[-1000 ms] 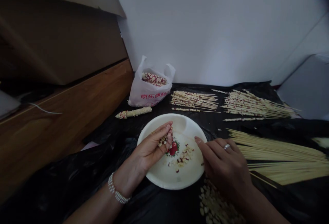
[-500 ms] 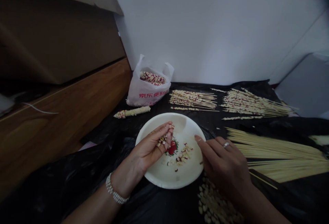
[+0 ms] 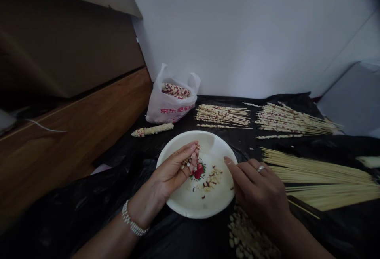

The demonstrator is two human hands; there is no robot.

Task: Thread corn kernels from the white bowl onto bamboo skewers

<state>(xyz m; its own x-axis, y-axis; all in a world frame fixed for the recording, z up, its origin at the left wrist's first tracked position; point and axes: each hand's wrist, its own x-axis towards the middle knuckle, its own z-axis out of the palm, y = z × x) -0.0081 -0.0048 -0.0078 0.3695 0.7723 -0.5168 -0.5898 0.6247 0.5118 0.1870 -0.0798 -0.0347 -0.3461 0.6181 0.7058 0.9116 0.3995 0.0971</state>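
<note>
Probably best to stay clear of the loose kernels (image 3: 247, 236) heaped just below the right hand (image 3: 261, 189), and to work low over the white bowl (image 3: 204, 209), bringing up a single kernel at a time. With the left hand (image 3: 169, 174), half closed above the bowl: cradling mottled kernels (image 3: 186, 163), seemingly pinching one at the fingertips. With the right, bent at the bowl's edge: too hidden underneath to tell whether pinching anything. Farther off, leave bare sticks (image 3: 320, 172) and half-stripped cob (image 3: 152, 130) lying.
</note>
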